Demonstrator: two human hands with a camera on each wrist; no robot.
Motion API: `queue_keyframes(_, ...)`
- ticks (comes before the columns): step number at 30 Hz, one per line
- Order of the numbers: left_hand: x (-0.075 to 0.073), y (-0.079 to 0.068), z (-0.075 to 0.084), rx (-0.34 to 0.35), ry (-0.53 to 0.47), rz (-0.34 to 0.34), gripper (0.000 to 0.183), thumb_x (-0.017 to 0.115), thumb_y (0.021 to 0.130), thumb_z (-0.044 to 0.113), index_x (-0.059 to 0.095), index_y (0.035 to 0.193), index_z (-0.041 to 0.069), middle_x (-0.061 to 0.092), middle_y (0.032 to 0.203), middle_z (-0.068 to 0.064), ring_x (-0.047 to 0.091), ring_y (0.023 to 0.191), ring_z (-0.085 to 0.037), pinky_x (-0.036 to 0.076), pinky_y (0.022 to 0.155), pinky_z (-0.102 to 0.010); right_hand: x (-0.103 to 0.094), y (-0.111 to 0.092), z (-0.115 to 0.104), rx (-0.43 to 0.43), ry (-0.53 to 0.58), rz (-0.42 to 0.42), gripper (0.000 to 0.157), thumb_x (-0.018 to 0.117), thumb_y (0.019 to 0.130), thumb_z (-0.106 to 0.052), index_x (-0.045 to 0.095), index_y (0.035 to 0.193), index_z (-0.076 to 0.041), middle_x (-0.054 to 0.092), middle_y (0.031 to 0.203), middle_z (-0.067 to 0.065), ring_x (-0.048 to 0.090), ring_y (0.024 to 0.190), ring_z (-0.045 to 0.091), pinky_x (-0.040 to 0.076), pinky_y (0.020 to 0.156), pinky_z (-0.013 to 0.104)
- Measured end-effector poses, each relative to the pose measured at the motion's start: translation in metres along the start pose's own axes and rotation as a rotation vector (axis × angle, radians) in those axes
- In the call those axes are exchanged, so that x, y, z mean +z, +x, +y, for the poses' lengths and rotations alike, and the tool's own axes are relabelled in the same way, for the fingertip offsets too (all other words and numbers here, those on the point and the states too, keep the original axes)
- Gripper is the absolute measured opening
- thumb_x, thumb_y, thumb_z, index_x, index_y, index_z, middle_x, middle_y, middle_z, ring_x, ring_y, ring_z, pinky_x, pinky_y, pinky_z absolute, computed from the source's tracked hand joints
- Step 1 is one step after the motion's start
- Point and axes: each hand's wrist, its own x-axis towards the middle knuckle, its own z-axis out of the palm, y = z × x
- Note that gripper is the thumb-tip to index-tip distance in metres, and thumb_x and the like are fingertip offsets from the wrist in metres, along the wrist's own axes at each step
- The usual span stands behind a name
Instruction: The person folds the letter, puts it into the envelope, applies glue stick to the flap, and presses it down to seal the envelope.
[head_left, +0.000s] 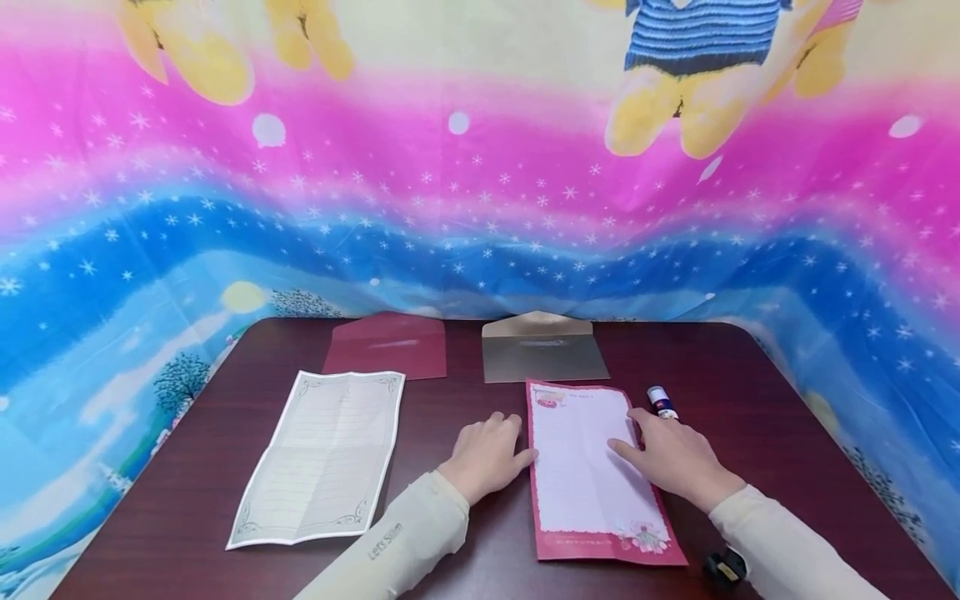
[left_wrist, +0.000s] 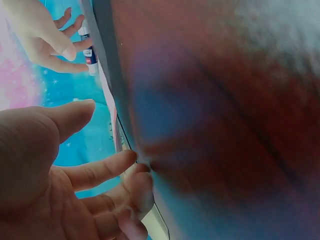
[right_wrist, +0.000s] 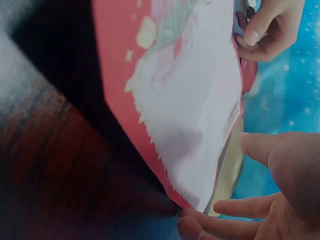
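Observation:
A pink-bordered sheet of letter paper (head_left: 585, 467), printed with flowers and creased by folds, lies on the table between the two hands. The left hand (head_left: 486, 457) is at its left edge, palm down, with the thumb tip at the border and the fingers loosely bent on the table side. Over the right edge is the right hand (head_left: 678, 457), its thumb above the sheet and its fingers at the border. In the right wrist view that thumb stands apart from the fingers (right_wrist: 245, 206). A glue stick (head_left: 660, 400) lies just beyond the right hand.
A cream letter sheet (head_left: 322, 454) with an ornate border lies to the left, creased and slightly raised. Along the back edge are a dark red envelope (head_left: 390, 350) and a grey-brown envelope (head_left: 545, 357), flaps raised. A patterned curtain (head_left: 480, 167) hangs behind the table.

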Motion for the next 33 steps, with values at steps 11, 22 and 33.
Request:
queue_keyframes(11, 0.003, 0.004, 0.007, -0.014, -0.076, -0.022, 0.035, 0.078, 0.087, 0.04, 0.059, 0.077, 0.013, 0.048, 0.058, 0.001, 0.044, 0.054, -0.013, 0.035, 0.05, -0.028, -0.005, -0.002, 0.015, 0.058, 0.168, -0.102, 0.084, 0.072, 0.089, -0.05, 0.043, 0.145, 0.006, 0.069, 0.087, 0.007, 0.062, 0.07, 0.013, 0.056, 0.065, 0.039)
queue_keyframes(22, 0.003, 0.009, 0.009, -0.014, -0.096, -0.006, 0.037, 0.086, 0.081, 0.033, 0.055, 0.072, 0.015, 0.047, 0.056, 0.002, 0.039, 0.052, -0.01, 0.031, 0.048, -0.025, -0.001, 0.002, 0.024, 0.026, 0.401, -0.125, 0.082, 0.074, 0.092, -0.022, 0.027, 0.152, 0.006, 0.064, 0.084, 0.008, 0.057, 0.064, 0.017, 0.052, 0.059, 0.032)
queue_keyframes(33, -0.002, 0.007, 0.007, -0.061, -0.288, -0.116, 0.034, 0.084, 0.082, 0.039, 0.059, 0.079, 0.016, 0.054, 0.064, 0.004, 0.049, 0.059, -0.011, 0.037, 0.057, -0.027, -0.002, 0.004, 0.031, 0.083, 0.657, -0.161, 0.045, 0.065, 0.099, -0.017, 0.05, 0.131, 0.011, 0.058, 0.073, 0.002, 0.051, 0.06, 0.013, 0.048, 0.054, 0.026)
